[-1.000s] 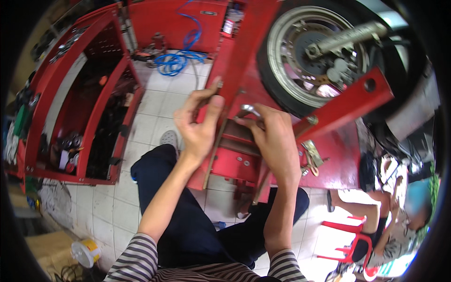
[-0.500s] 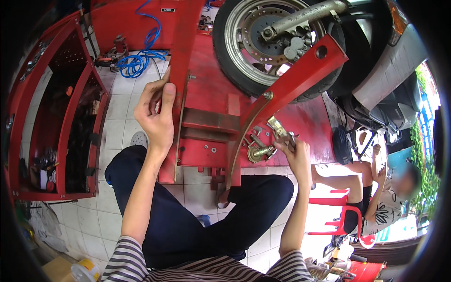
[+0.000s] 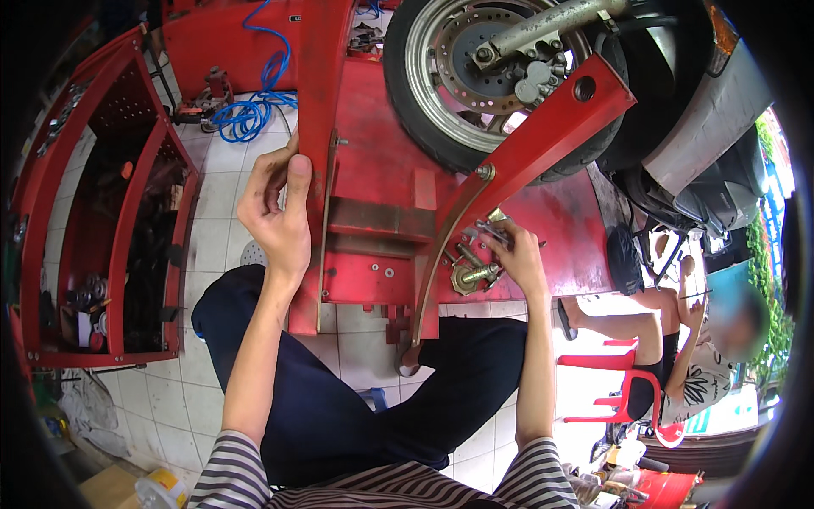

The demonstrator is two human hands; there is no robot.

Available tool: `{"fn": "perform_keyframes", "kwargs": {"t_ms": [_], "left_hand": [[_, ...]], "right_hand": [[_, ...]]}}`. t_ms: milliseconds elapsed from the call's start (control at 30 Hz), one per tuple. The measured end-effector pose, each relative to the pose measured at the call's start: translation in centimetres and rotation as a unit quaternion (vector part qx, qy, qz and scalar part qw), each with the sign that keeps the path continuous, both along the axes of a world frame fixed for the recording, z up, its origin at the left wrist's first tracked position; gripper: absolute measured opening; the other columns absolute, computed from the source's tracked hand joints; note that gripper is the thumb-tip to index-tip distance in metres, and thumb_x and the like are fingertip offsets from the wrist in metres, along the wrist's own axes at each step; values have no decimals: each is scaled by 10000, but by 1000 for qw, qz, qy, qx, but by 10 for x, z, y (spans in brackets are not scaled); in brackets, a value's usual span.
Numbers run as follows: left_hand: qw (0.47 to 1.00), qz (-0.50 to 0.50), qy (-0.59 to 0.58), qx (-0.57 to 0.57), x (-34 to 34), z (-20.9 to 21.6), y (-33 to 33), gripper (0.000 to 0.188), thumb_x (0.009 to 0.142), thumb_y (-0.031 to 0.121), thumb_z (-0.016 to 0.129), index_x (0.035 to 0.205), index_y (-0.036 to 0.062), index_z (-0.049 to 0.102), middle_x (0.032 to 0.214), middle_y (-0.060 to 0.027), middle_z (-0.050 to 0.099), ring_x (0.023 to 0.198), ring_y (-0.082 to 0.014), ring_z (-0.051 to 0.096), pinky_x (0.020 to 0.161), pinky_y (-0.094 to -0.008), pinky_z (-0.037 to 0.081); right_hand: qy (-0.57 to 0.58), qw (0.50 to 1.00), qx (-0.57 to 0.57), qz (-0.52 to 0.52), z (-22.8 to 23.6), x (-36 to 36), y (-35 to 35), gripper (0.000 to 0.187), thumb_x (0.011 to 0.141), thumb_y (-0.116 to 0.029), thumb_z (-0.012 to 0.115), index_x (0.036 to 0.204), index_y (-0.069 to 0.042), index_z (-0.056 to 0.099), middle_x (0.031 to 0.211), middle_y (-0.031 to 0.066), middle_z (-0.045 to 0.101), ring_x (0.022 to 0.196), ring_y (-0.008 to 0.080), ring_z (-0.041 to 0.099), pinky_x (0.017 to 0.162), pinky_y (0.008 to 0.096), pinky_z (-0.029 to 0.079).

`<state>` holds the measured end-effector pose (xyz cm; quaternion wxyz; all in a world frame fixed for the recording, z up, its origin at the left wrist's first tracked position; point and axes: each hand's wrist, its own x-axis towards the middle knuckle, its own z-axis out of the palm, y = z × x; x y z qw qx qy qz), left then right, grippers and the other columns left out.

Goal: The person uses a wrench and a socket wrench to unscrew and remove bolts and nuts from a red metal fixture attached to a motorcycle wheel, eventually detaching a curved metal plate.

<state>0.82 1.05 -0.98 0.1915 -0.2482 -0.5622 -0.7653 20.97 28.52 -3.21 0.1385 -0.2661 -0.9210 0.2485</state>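
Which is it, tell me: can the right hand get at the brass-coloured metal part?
Probably yes: the right hand is close beside the brass-coloured metal part, and nothing visible stands between them.

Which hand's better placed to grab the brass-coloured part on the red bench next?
Right, probably: the right hand is just beside the brass-coloured part, though it may be holding a silvery metal piece. The left hand is farther off, at the red post.

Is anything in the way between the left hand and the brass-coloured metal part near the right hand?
Yes, in this view: the red post beside the left hand, then the slanted red arm, whose lower stretch crosses before the brass-coloured part.
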Motion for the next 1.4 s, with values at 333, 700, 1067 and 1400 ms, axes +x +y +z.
{"fn": "perform_keyframes", "kwargs": {"t_ms": [333, 700, 1067, 1400], "left_hand": [[999, -16, -18, 42, 2, 3, 3, 242, 955, 256, 659, 1000, 18, 655, 836, 36, 600, 728, -16, 466, 620, -172, 329], [999, -31, -10, 19, 0, 5, -5, 216, 913, 115, 680, 1034, -63, 661, 1160, -175, 691, 997, -163, 672, 916, -293, 499], [999, -34, -6, 20, -1, 4, -6, 215, 905, 111, 690, 1031, -61, 665, 1137, -177, 699, 994, -176, 682, 924, -305, 507], [1000, -2, 16, 14, -2, 3, -2, 225, 995, 202, 594, 987, -19, 634, 807, 16, 588, 745, -35, 490, 665, -198, 388]], "right_hand": [[14, 998, 35, 56, -16, 2, 2, 270, 798, -94, 740, 1029, 31, 679, 857, 213, 679, 772, 325, 657, 693, 385, 491], [-22, 997, -10, 79, -13, -8, -1, 246, 770, -39, 739, 996, 31, 672, 747, 144, 643, 646, 232, 573, 624, 358, 440], [337, 933, 52, -115, 42, -19, -51, 242, 932, -76, 651, 1156, -25, 573, 887, 36, 527, 770, 91, 464, 676, 250, 412], [332, 931, 70, 131, 96, -93, -173, 394, 811, -35, 756, 1159, -63, 571, 843, 87, 510, 609, 160, 473, 519, 311, 416]]}}
